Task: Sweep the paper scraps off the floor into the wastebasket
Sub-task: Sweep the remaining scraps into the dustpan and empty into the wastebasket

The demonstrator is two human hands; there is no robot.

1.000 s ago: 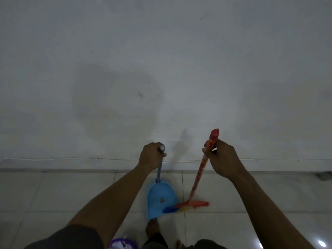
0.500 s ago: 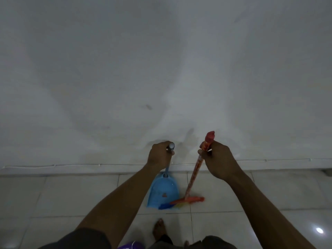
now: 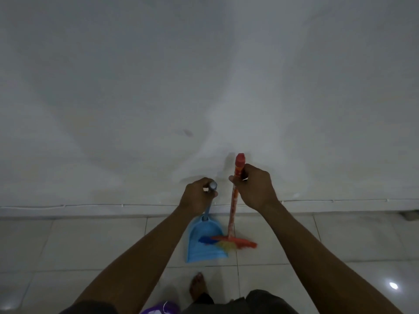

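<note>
The left hand (image 3: 197, 194) grips the dustpan (image 3: 199, 249) by its handle top, the right hand (image 3: 255, 187) the broom (image 3: 232, 214) near its cap, sound holds for seemingly light, stiff plastic tools; soft bristles (image 3: 226, 245) meet the pan's mouth on the floor (image 3: 90, 241), no scraps showing.

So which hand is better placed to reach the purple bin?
Left, likely: the left hand holds the blue plastic dustpan, nearer the purple bin at the bottom edge; the right hand holds the red-handled broom.
</note>
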